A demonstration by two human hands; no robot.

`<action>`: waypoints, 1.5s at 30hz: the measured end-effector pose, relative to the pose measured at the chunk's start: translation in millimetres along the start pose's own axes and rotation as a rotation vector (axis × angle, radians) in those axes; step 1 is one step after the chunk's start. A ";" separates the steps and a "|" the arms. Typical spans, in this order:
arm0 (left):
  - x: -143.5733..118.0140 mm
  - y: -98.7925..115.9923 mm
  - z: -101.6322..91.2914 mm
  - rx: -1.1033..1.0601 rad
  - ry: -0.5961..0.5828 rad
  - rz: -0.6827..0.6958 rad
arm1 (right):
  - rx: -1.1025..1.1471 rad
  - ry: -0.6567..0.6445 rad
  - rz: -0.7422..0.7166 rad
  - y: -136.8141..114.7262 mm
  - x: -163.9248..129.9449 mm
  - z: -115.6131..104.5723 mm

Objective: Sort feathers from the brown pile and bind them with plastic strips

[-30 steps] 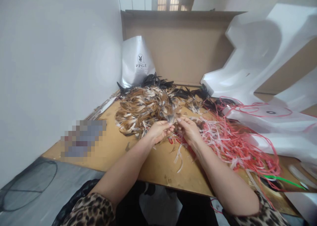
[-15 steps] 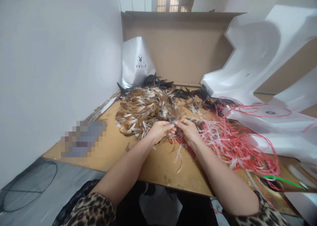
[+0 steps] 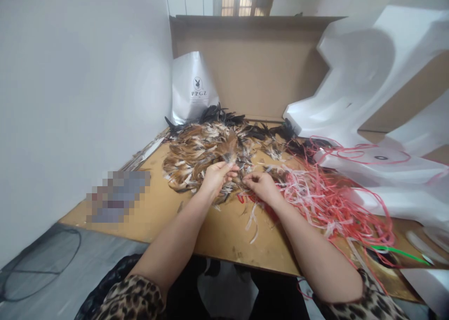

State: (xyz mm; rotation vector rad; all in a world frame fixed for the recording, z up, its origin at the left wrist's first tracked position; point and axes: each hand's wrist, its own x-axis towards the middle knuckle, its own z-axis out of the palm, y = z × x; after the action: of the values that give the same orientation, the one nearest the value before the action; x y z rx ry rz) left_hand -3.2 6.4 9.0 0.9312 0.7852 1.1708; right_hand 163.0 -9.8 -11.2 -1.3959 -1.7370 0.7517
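Observation:
My left hand (image 3: 218,177) pinches the pale base of a brown feather bunch (image 3: 229,147), whose tips point away from me. A little to its right, my right hand (image 3: 262,185) has thumb and forefinger together; whatever may be between them is too small to make out. Beyond and left of my hands, a heap of brown and white feathers (image 3: 189,154) covers the table, with black feathers (image 3: 220,115) along its far side. Beside my right wrist lies a tangle of red and white ribbon strips (image 3: 315,198).
A white bag (image 3: 192,88) stands at the back against a cardboard panel (image 3: 259,67). White foam pieces (image 3: 351,76) rise at the right. A green strip (image 3: 400,252) lies near the right end of the wooden table (image 3: 242,247). A wall (image 3: 87,76) borders the left.
My hands have parted. The left has moved slightly left and away from me with the feather bunch, while the right has drawn back a little from it.

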 end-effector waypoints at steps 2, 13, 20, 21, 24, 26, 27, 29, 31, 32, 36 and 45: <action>0.1 -0.4 -0.3 -0.016 0.001 0.002 | -0.187 -0.006 -0.029 1.9 -1.2 3.5; -1.2 -1.7 0.0 -0.039 -0.012 0.012 | 0.121 0.057 0.068 -1.9 0.9 -1.2; -3.2 -6.2 2.8 0.028 -0.070 -0.074 | 0.747 0.032 0.251 -16.0 -0.7 -10.4; -3.6 -7.4 3.3 0.035 -0.091 -0.095 | 0.772 0.042 0.251 -17.3 -1.2 -10.0; -5.0 -10.4 4.7 0.021 -0.173 -0.156 | 0.780 0.079 0.212 -19.3 -1.7 -7.2; -6.0 -11.4 5.0 -0.007 -0.231 -0.192 | 0.748 0.103 0.179 -19.5 -1.6 -5.5; -6.5 -11.6 4.9 -0.022 -0.253 -0.207 | 0.725 0.111 0.164 -19.6 -1.6 -4.9; -7.1 -11.3 4.7 -0.040 -0.268 -0.227 | 0.659 0.126 0.122 -19.7 -1.7 -4.5; -7.4 -10.5 4.7 -0.040 -0.249 -0.231 | 0.570 0.146 0.062 -19.8 -2.2 -4.5; -7.5 -10.0 4.9 -0.031 -0.229 -0.227 | 0.520 0.160 0.033 -19.9 -2.7 -4.3; -8.4 -8.3 8.0 0.048 -0.140 -0.188 | 0.305 0.242 -0.051 -20.2 -5.3 -1.9; -9.4 -13.2 15.1 0.138 -0.076 -0.172 | 0.039 0.374 -0.141 -27.1 -11.2 3.0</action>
State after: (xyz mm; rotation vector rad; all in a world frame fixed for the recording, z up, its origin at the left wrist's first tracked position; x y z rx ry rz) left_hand 13.5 -7.2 3.7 0.9956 0.8754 0.9355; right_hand 147.5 -26.8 7.2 -1.2780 -1.4986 0.4138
